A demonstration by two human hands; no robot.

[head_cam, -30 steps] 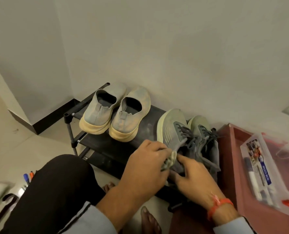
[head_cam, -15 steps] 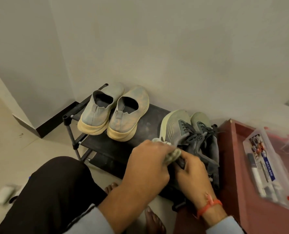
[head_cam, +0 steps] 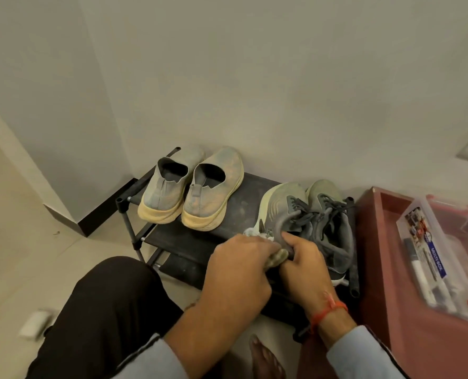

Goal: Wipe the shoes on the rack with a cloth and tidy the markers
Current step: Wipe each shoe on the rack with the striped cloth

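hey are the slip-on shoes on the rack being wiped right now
No, both hands work a cloth at the grey lace-up shoe, while the slip-on pair sits untouched.

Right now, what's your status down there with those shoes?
Left hand gripping crumpled grey cloth. Right hand holding grey laced sneaker by its heel. Nothing blocking. Clear plastic marker box untouched.

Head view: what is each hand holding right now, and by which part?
The left hand grips a bunched cloth against the grey laced shoe. The right hand holds that shoe at its heel collar, fingers curled over the edge.
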